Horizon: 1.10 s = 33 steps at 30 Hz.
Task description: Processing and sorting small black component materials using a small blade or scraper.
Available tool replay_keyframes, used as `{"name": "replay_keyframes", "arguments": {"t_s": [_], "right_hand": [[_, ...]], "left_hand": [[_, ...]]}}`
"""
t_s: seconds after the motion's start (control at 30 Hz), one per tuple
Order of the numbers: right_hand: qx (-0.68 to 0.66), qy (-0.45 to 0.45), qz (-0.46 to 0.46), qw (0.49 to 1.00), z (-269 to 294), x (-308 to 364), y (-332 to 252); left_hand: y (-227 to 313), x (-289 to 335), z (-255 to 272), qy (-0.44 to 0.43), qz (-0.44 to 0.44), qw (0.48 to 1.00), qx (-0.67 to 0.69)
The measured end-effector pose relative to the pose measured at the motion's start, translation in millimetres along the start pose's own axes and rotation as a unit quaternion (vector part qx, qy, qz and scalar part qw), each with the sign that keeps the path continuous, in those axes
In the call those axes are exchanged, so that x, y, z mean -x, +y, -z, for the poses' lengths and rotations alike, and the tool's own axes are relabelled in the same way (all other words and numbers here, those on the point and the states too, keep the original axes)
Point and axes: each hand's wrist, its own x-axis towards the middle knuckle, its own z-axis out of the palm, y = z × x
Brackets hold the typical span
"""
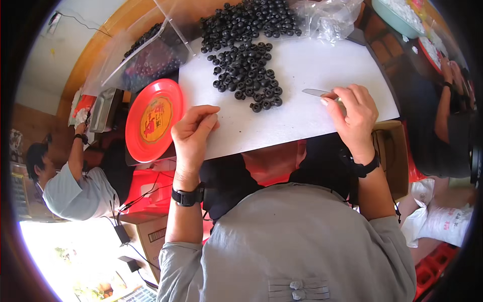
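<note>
My right hand [355, 111] is closed round a small knife [315, 92], its blade pointing left above the white board [297, 65]. Over the board's left part, beside the red plate, my left hand [195, 130] is closed with its fingers pressed together. Whatever it may hold is hidden. A pile of small, round, black pieces with holes [246, 70] spreads from the far edge toward the middle of the board, between my two hands. They look like beads or small wheels; I cannot tell which.
A red round plate [156, 121] with a yellow centre lies at the left. Behind it stands a clear plastic panel [136, 55]. A crumpled clear bag [329, 20] lies at the far edge. People work on both sides. A cardboard box [392, 156] is at the right.
</note>
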Motion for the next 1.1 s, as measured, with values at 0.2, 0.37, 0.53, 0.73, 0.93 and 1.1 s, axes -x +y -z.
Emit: {"name": "replay_keyframes", "arguments": {"t_s": [0.2,0.37,0.53,0.73,0.93,1.1], "right_hand": [[0.006,0.013,-0.002,1.0,-10.1,-7.9,-0.2],[0.006,0.009,0.008,1.0,-4.5,-4.2,-1.1],[0.008,-0.002,0.008,1.0,-2.2,-3.9,-3.7],[0.012,-0.005,0.005,1.0,-1.1,-2.5,-3.1],[0.013,-0.019,0.004,1.0,1.7,-6.3,-5.3],[-0.047,-0.033,-0.002,0.998,3.9,-23.9,-26.2]], "left_hand": [[21.6,-29.3,-25.6,-0.031,-0.246,0.928,-0.278],[3.8,-39.5,-47.8,-0.031,-0.267,0.889,-0.372],[-6.9,-41.1,-51.5,0.015,-0.241,0.893,-0.379],[-14.0,-41.6,-47.2,0.034,-0.212,0.919,-0.329],[-10.1,-35.5,-50.5,0.037,-0.22,0.909,-0.352],[-11.8,-37.4,-52.7,0.039,-0.257,0.879,-0.4]]}}
